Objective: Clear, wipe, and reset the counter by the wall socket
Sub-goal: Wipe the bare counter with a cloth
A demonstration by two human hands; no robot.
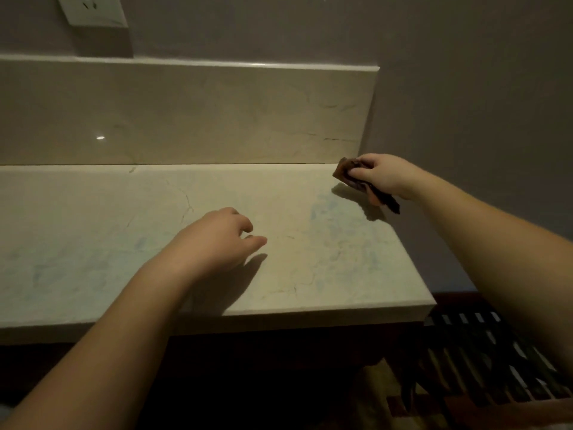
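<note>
Step in hand: wiping, judged from bare stone and cloth in use. Right hand (383,176) clenched round dark cloth (352,175), bunched, soft, at far right corner of counter (124,218), raised just off the top to judge by its shadow. Left hand (221,240) loosely curled, grasping nothing, low over mid-counter. Counter pale, veined, polished, square-edged; matching backsplash (186,119); faint bluish smears. Wall socket (93,10) white, upper left. Next: cloth down, strokes leftward; then reset.
</note>
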